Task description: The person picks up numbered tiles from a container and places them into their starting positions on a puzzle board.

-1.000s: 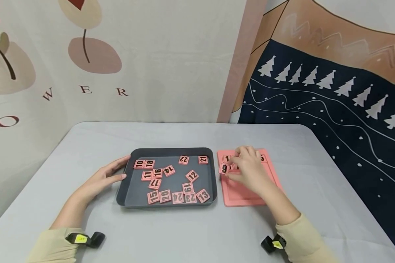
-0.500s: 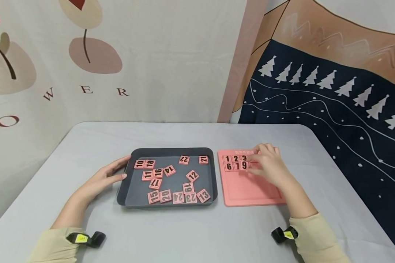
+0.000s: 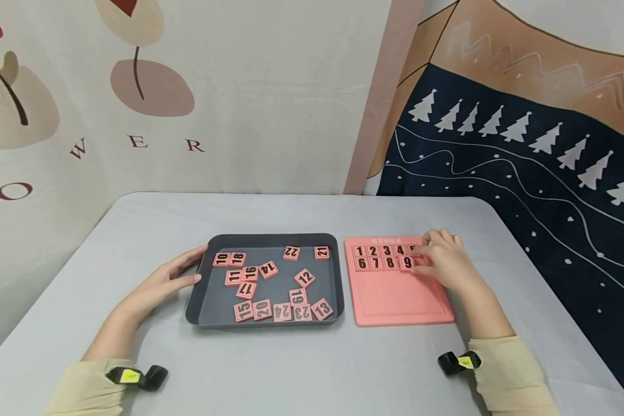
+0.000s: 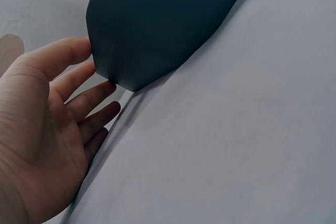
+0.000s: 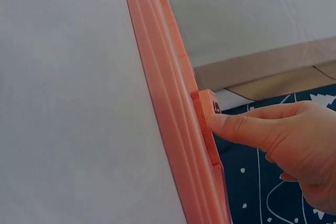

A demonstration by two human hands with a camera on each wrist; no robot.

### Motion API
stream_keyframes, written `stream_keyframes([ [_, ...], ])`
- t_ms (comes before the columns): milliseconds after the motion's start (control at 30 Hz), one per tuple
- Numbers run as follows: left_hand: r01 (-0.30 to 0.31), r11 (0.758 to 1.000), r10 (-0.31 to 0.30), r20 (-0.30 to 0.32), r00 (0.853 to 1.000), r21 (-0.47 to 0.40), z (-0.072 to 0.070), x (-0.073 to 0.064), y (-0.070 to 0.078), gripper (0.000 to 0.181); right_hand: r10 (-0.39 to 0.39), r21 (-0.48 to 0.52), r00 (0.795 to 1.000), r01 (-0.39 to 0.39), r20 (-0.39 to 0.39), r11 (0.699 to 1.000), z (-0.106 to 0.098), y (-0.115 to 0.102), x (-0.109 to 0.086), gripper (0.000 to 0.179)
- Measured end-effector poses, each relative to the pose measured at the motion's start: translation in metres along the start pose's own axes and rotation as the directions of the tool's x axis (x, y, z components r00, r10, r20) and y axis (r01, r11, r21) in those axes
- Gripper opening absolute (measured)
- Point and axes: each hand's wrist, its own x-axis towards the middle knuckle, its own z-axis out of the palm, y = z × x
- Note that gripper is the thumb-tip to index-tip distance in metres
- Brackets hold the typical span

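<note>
My right hand (image 3: 444,261) pinches a pink number tile marked 9 (image 3: 407,263) between thumb and fingers. That tile is beside the 8 tile (image 3: 390,263) in the second row of the pink puzzle board (image 3: 400,300). In the right wrist view the pinched tile (image 5: 206,109) stands higher than the row along the board's rim. Tiles 1 to 4 run along the top row, and the 5 is partly covered by my fingers. At the left, my left hand (image 3: 158,287) rests its extended fingers and thumb against the side of the dark grey tray (image 3: 208,300).
Loose number tiles lie scattered in the tray, among them 22 (image 3: 291,253), 12 (image 3: 304,278) and 13 (image 3: 322,309). The tray and board stand side by side with a narrow gap on the white table (image 3: 291,370). Printed cloth backdrops hang behind.
My right hand has carried the 9 tile rightward along the second row, from over its left end to beside the 8, which now shows. The left hand stays at the tray.
</note>
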Motion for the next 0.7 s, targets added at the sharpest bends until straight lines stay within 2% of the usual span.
stream_keyframes([
  [233,-0.016,1.000,0.016,0.000,1.000,0.014,-0.0013,0.0008,-0.0042,0.063,0.043,-0.016,0.998,-0.043,0.041,0.999,0.0038,0.0009,-0.0009,0.033],
  [467,-0.015,1.000,0.015,-0.003,1.000,0.022,-0.0017,0.0008,-0.0053,0.063,0.025,-0.011,1.000,-0.025,0.018,1.000,0.0079,0.0000,0.0016,0.034],
  [700,-0.015,1.000,0.015,-0.005,1.000,0.022,-0.0014,0.0009,-0.0047,0.063,0.014,-0.008,1.000,-0.014,0.010,1.000,0.0100,-0.0040,0.0021,0.028],
])
